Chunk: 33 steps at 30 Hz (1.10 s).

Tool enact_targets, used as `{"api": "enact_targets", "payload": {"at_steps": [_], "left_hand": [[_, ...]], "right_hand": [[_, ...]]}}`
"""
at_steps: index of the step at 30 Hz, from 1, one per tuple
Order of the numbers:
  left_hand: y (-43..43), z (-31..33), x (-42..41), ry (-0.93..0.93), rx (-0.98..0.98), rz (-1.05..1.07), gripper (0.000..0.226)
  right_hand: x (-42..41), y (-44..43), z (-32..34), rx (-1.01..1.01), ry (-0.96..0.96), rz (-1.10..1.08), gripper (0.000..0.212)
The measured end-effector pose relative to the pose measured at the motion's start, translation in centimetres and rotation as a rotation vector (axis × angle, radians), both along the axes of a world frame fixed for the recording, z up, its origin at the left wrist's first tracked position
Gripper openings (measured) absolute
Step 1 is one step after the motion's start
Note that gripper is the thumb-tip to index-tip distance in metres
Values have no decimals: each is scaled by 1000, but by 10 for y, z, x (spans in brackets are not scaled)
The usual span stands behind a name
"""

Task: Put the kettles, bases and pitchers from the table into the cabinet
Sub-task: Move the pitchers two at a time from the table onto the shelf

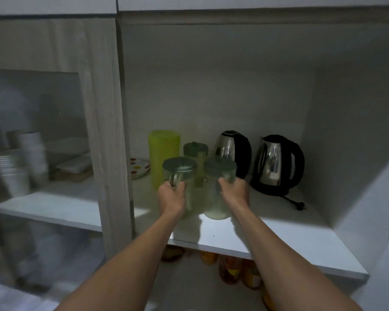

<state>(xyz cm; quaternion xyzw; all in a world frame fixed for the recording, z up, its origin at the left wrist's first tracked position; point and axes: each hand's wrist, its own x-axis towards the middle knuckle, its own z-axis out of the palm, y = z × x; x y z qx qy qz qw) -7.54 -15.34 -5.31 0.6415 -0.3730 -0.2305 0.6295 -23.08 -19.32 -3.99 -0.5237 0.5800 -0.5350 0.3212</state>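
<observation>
We are looking down along two bare forearms that reach into an open cabinet compartment. Our left hand (172, 196) has its grip wrapped around the handle of a clear pitcher with a green lid (179, 173). Our right hand (235, 191) has its grip clamped on a second clear pitcher (219, 176), also green-lidded, though the handle itself is hidden behind the fingers. Both pitchers sit low over the white shelf (267, 234), near its middle; we cannot tell whether their bases touch it yet.

Behind them stand a tall yellow-green container (164, 151) and a third green-lidded pitcher (195, 150). To the right are two steel kettles with black handles: the nearer kettle (233, 151) just behind our right pitcher, the far kettle (279, 162) on its black base (270, 189), with a plug (300, 205) lying on the shelf. A spotted plate (139, 168) rests at the back left.

To finish this step well, we judge it best to lower both pitchers level, keep them upright, and slide them back only until just short of the items behind. The right pitcher is close to the nearer kettle, so we should release each handle gently and draw our hands straight back.
</observation>
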Motion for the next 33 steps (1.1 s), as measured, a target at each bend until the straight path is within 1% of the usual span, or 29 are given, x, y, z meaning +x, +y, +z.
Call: {"api": "enact_targets", "payload": {"at_steps": [4, 7, 12, 15, 19, 23, 26, 28, 30, 33], "left_hand": [[-23, -1, 0, -23, 16, 6, 24], [-36, 1, -2, -47, 19, 0, 21], [-59, 3, -2, -42, 16, 28, 25], [-66, 4, 0, -110, 46, 35, 24], [-67, 6, 1, -193, 96, 46, 30], [-58, 8, 1, -273, 186, 80, 44], [-48, 9, 1, -333, 235, 139, 60], [-41, 11, 2, -388, 267, 179, 64], [-30, 17, 0, -428, 247, 186, 60], [-4, 31, -6, -483, 169, 141, 53]], "right_hand": [[5, -23, -8, -6, -35, 15, 25], [9, -34, -11, -26, -56, 11, 26], [9, -50, -13, -28, -1, 9, 19], [9, -55, -12, -21, 32, 18, 22], [8, -52, -10, 13, 82, 37, 26], [1, -42, -5, 58, 153, 32, 42], [-5, -33, 0, 87, 283, -2, 61], [-11, -22, 6, 85, 352, -55, 72], [-16, -9, 15, 51, 377, -91, 72], [-23, 15, 29, 19, 398, -80, 62]]}}
